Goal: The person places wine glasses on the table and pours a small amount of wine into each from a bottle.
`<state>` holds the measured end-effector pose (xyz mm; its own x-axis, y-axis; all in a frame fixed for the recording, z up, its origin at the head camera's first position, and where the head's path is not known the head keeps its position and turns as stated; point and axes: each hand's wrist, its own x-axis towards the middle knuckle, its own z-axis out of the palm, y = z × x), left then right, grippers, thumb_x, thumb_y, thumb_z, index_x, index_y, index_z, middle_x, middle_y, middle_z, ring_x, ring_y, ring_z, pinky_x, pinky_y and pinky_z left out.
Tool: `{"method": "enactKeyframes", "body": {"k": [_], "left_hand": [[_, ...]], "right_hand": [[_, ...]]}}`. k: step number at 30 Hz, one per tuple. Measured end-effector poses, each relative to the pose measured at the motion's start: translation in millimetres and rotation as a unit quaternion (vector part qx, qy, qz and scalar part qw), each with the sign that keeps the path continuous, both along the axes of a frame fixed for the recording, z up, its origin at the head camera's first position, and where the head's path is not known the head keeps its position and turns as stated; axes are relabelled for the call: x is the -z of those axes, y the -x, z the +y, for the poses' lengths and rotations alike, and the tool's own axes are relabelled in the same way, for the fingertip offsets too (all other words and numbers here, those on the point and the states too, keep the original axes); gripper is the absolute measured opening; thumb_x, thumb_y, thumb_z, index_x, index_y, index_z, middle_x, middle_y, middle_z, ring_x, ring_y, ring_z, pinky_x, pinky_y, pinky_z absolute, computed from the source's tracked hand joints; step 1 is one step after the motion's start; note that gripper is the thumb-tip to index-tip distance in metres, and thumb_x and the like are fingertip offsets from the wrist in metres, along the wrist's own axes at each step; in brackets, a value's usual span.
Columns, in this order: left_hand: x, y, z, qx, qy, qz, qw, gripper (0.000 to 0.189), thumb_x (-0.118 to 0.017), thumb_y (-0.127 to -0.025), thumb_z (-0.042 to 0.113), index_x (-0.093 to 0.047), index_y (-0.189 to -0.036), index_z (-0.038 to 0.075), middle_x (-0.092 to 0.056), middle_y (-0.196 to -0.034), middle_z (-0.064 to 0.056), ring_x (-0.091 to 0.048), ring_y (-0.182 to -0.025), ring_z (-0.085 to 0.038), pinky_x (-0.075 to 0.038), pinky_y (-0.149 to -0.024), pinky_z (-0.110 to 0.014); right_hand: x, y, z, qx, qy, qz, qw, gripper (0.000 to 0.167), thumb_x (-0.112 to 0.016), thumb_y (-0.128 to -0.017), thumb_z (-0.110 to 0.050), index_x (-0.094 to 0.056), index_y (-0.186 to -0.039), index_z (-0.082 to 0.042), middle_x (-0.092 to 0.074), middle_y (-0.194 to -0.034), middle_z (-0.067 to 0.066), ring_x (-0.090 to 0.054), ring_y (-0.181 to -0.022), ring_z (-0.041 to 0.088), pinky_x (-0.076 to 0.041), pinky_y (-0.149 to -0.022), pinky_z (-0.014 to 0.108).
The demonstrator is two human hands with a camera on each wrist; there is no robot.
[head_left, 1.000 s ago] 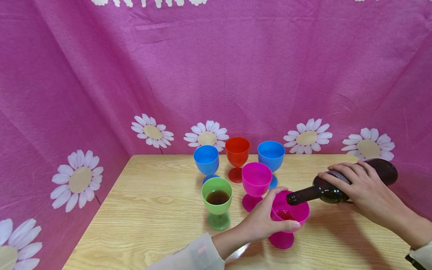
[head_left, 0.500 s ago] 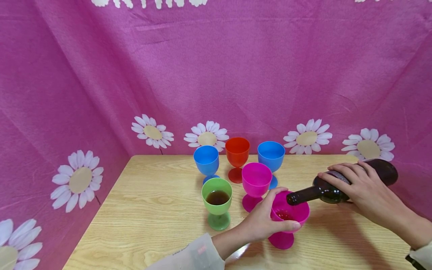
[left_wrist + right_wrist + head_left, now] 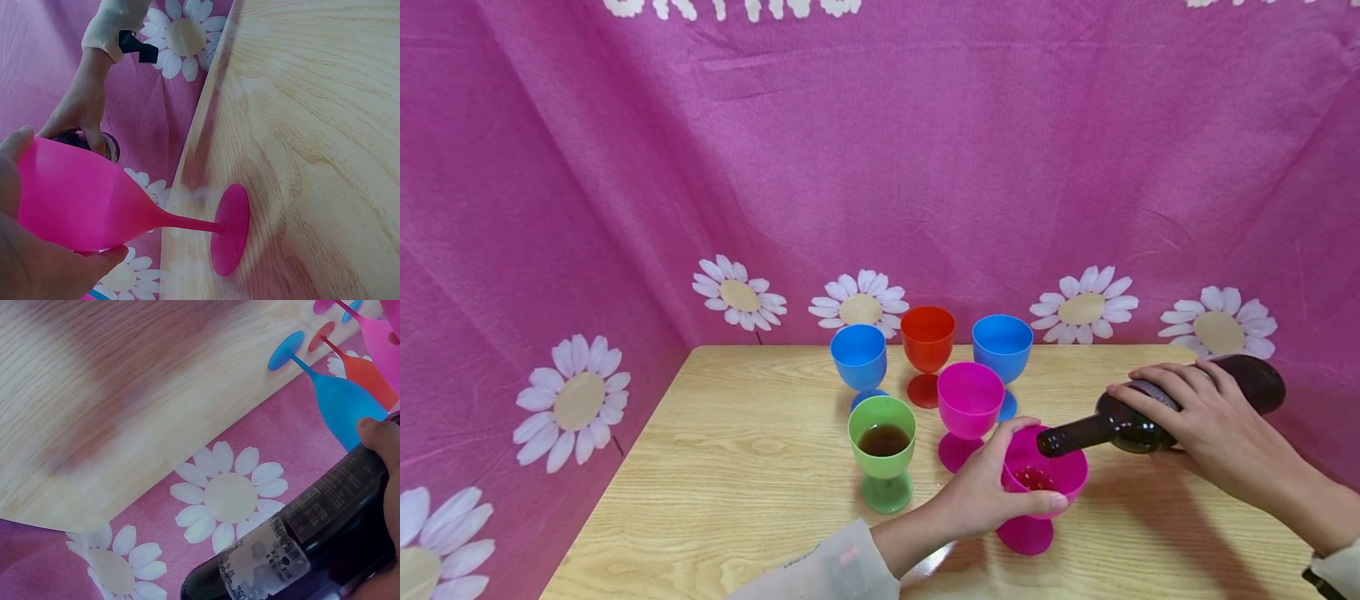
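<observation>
My left hand [image 3: 988, 487] grips the bowl of a magenta goblet [image 3: 1028, 533], thumb on the near side and fingers round the far side. Bubbly red liquid [image 3: 1034, 477] shows in the bottom of its bowl. In the left wrist view the foot of this goblet [image 3: 230, 229] stands on the table. My right hand [image 3: 1198, 408] holds a dark wine bottle [image 3: 1138, 425] tilted, its mouth over the goblet's rim. The right wrist view shows the labelled side of the bottle [image 3: 269, 556] and a thumb along it.
A light green goblet [image 3: 886, 467] with dark liquid stands left of the held one. Behind are another magenta goblet [image 3: 970, 400], a red goblet [image 3: 928, 337] and two blue goblets [image 3: 859, 357]. A pink daisy-printed cloth [image 3: 880, 167] hangs behind the wooden table [image 3: 737, 467].
Both hands, the goblet and the bottle keep their places. The surface of the red liquid in the held goblet shifts and looks bubblier.
</observation>
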<state>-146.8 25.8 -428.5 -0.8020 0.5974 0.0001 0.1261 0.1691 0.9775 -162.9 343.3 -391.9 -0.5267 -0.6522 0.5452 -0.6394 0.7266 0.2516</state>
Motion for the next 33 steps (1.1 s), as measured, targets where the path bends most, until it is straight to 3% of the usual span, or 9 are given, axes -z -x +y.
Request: {"method": "enactKeyframes", "body": {"k": [33], "left_hand": [[0.9, 0.4, -0.4, 0.008, -0.012, -0.004, 0.9999, 0.076, -0.082, -0.088, 0.032, -0.037, -0.148, 0.041, -0.056, -0.134, 0.022, -0.052, -0.121, 0.004, -0.053, -0.091, -0.023]], "right_hand": [[0.2, -0.9, 0.5, 0.005, -0.004, -0.002, 1.0, 0.075, -0.015, -0.103, -0.07, -0.058, -0.142, -0.024, -0.061, -0.127, 0.016, -0.056, -0.11, 0.042, -0.038, -0.09, 0.068]]}}
